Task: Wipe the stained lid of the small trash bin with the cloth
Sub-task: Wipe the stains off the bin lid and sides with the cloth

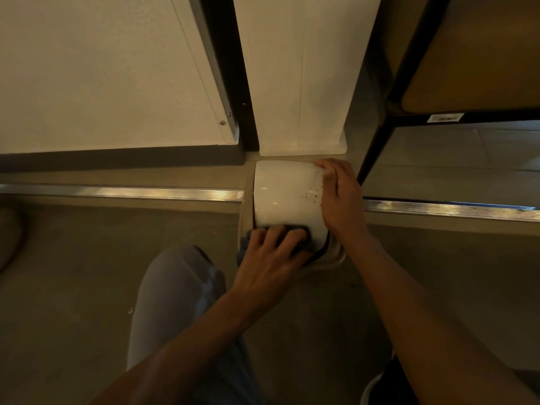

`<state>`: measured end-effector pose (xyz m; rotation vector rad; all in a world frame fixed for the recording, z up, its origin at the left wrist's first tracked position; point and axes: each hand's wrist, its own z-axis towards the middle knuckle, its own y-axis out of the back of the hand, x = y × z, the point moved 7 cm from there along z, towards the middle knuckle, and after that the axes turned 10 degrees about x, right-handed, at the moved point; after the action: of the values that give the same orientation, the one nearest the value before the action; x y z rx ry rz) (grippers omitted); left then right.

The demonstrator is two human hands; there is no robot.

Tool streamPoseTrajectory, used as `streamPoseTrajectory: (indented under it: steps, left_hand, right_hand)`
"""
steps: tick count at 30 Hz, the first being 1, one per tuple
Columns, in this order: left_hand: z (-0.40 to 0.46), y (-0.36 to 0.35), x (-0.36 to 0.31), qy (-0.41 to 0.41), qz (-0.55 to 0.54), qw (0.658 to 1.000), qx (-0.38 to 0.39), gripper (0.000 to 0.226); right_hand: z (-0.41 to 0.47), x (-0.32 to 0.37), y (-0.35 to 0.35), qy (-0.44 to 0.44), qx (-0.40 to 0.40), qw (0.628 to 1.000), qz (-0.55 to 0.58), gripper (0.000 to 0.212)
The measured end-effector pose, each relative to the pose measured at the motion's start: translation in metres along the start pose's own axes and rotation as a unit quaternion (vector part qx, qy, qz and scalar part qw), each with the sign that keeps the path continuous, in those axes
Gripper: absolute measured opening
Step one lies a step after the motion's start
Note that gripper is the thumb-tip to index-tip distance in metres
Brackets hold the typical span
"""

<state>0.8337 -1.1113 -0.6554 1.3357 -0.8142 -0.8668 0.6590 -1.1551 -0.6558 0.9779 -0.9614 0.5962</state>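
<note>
We look down on a small trash bin (327, 260) standing on the floor (87, 287) against the foot of a white post (301, 83); its glossy white lid (285, 197) is closed, so we cannot see what is inside. The lid is smooth and domed, with rounded corners, and a scatter of small brown specks (312, 194) marks its right part. Our left hand (270, 254) presses a dark, soft-looking cloth (301, 229) onto the near edge of the lid, fingers spread and bent over the fabric; a bluish fold of it sticks out to the left of the hand. Our right hand (340, 197) steadies the lid's right edge, fingers curled over the rim at the far corner, just beside the specks. A ribbed metal strip (131, 192) runs across the floor on both sides of the bin. To the right stands a black metal shelf frame (377, 144) carrying a tan board. A pale trouser leg (175, 302) shows below.
</note>
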Motion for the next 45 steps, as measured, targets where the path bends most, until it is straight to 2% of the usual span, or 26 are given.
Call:
streamPoseTrajectory:
  steps: [5,7,12,17,22,24,28,31,34,36,40,42,45]
  left_hand:
    - [-0.012,0.007,0.029,0.017,0.020,1.000,-0.003,0.038]
    - [-0.004,0.009,0.024,0.030,0.009,0.999,-0.009,0.040]
    - [-0.008,-0.003,0.002,-0.007,0.003,1.000,0.001,0.042]
    - [-0.009,0.017,0.037,0.053,-0.043,0.997,-0.048,0.042]
    - [0.036,0.041,0.050,0.155,-0.070,0.980,-0.107,0.045]
    - [0.040,0.038,0.037,0.141,-0.075,0.981,-0.110,0.041]
    - [0.014,0.020,0.023,0.080,-0.064,0.991,-0.090,0.053]
    - [0.018,0.028,0.048,0.124,-0.066,0.984,-0.108,0.055]
    - [0.044,0.037,0.052,0.165,-0.088,0.976,-0.115,0.045]
    - [0.052,0.038,0.036,0.155,-0.099,0.976,-0.119,0.043]
    - [0.032,0.024,0.013,0.092,-0.083,0.990,-0.066,0.055]
    - [0.023,0.027,0.028,0.086,-0.085,0.989,-0.080,0.051]
    - [0.035,0.040,0.051,0.119,-0.101,0.981,-0.114,0.041]
  right_hand:
    - [0.001,0.001,-0.001,-0.001,-0.003,1.000,0.002,0.033]
    - [0.000,0.001,0.000,0.000,-0.005,1.000,0.005,0.033]
    - [-0.001,0.004,-0.001,-0.001,-0.002,1.000,-0.006,0.034]
    - [-0.001,0.004,0.000,-0.004,-0.005,1.000,0.003,0.035]
    - [-0.002,0.004,0.000,-0.001,0.002,1.000,0.012,0.033]
    - [-0.002,0.005,0.000,0.005,0.002,1.000,0.010,0.032]
    - [-0.003,0.006,-0.001,-0.005,0.000,1.000,0.008,0.032]
    - [-0.002,0.007,0.000,-0.011,0.001,1.000,0.016,0.032]
    - [-0.002,0.006,0.001,-0.018,0.006,0.999,0.033,0.031]
    - [-0.003,0.005,0.000,-0.023,0.013,0.999,0.045,0.031]
    - [-0.004,0.003,0.000,-0.034,0.016,0.998,0.058,0.032]
    - [-0.004,0.004,-0.001,-0.037,0.012,0.997,0.068,0.033]
    - [-0.004,0.003,-0.001,-0.041,0.010,0.994,0.101,0.035]
